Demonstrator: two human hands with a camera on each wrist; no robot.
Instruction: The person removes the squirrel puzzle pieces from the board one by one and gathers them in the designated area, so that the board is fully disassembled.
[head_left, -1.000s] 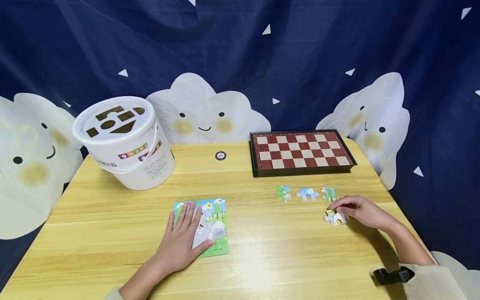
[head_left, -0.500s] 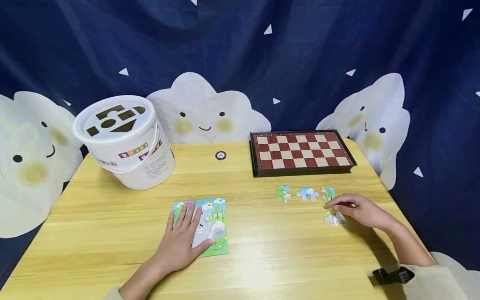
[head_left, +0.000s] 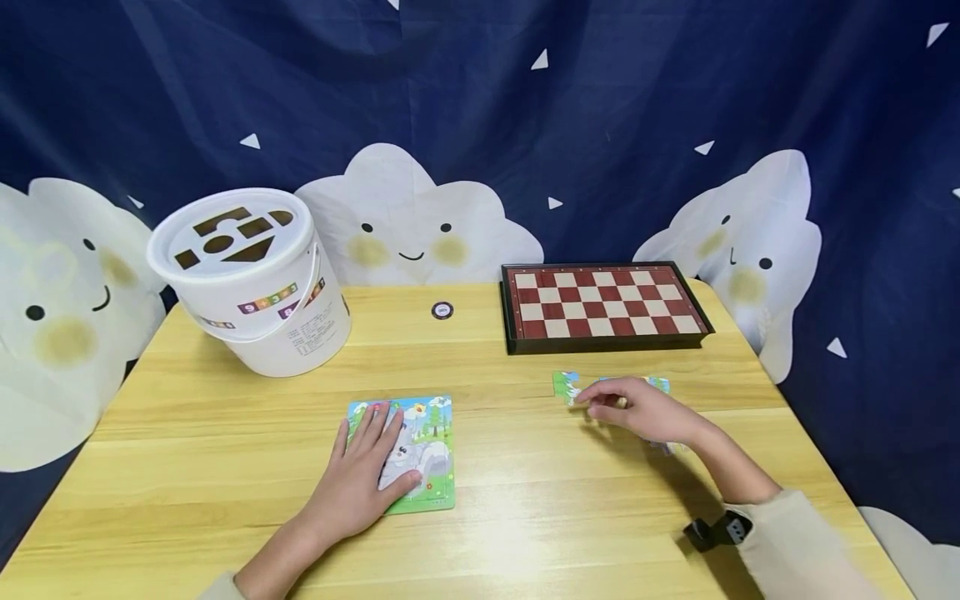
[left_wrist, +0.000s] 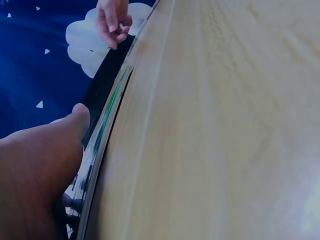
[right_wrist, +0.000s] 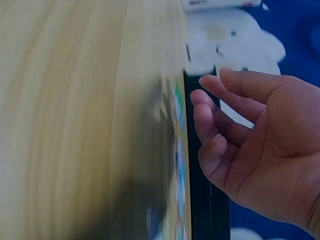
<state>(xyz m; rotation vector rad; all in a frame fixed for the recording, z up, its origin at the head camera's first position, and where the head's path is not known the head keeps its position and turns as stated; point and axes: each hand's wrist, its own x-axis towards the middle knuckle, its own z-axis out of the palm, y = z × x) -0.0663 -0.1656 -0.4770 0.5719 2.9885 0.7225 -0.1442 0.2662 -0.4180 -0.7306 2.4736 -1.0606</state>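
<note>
My left hand [head_left: 360, 479] lies with straight fingers spread over a square picture puzzle [head_left: 435, 454] showing a grey and white animal on green grass. In the left wrist view, the thumb [left_wrist: 75, 122] reaches along the edge of the puzzle board. Over to the right, my right hand [head_left: 637, 408] hovers above the table, fingers loosely bent, with nothing held between them in the right wrist view. Its fingertips are right at a loose green jigsaw piece [head_left: 564, 386]. Behind and under this hand, other loose jigsaw pieces are mostly hidden; a corner of one piece [head_left: 660, 383] shows.
At the back right lies a red and white checkered game board [head_left: 607, 302] with a black frame. A white bucket [head_left: 300, 333] with shaped holes in its lid stands at the back left. Between them is a small round chip [head_left: 442, 310]. A dark blue curtain [head_left: 480, 75] hangs behind the table.
My right hand has moved left from the lower right piece to the leftmost green one, now covering the pieces in between. The left hand stays on the puzzle.
</note>
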